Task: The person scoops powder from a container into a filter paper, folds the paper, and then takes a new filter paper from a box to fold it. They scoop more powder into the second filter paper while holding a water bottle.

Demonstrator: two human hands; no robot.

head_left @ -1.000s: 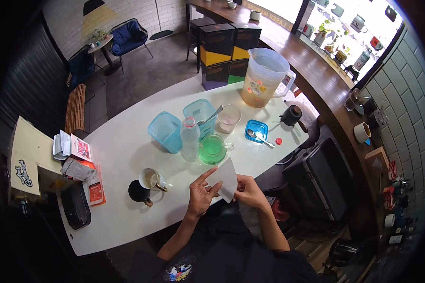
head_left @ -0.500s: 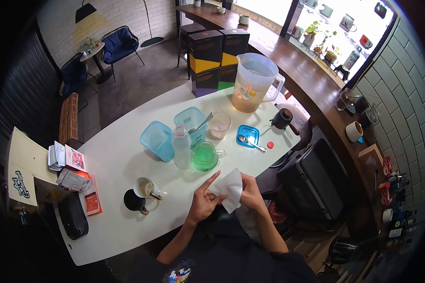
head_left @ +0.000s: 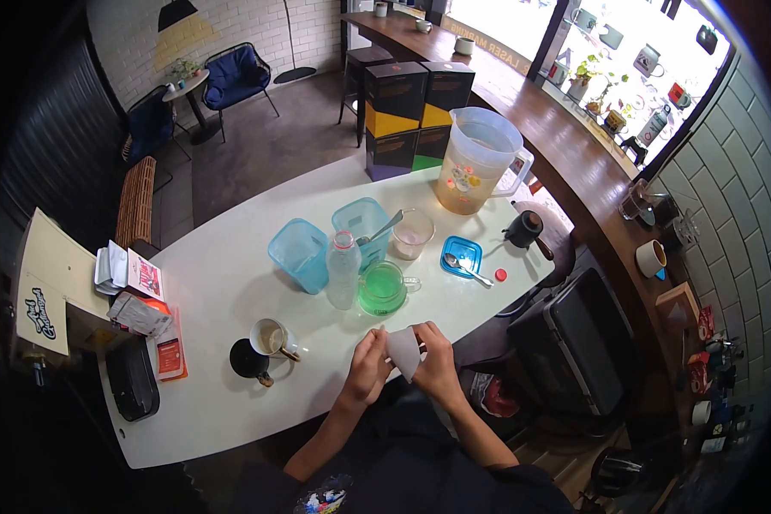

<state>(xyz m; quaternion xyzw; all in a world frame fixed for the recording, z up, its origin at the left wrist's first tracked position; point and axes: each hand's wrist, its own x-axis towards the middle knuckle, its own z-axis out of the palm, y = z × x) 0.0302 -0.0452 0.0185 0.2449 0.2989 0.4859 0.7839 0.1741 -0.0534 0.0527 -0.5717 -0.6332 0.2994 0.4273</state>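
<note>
A white paper filter (head_left: 403,352), folded and roughly cone-shaped, is held up in front of my body at the table's near edge. My left hand (head_left: 368,368) grips its left side with bent fingers. On the right side, my right hand (head_left: 434,364) pinches it between thumb and fingers. Just beyond my hands stands a glass cup of green liquid (head_left: 381,289), its handle pointing right. Beside that cup is a clear plastic bottle (head_left: 343,274) with a red ring at its neck. Two blue plastic containers (head_left: 300,257) stand behind, one with a spoon (head_left: 387,224) leaning in it.
A large pitcher (head_left: 478,163) of brownish liquid stands at the far right beside stacked boxes (head_left: 394,94). Nearer are a clear cup (head_left: 414,236), a blue lid (head_left: 461,254) with a spoon, a red cap (head_left: 500,275) and a black pot (head_left: 522,230). Two mugs (head_left: 270,337) sit left.
Both hands have drawn closer together around the paper filter, and my left fingers have curled in from a spread pose. The view has shifted slightly.
</note>
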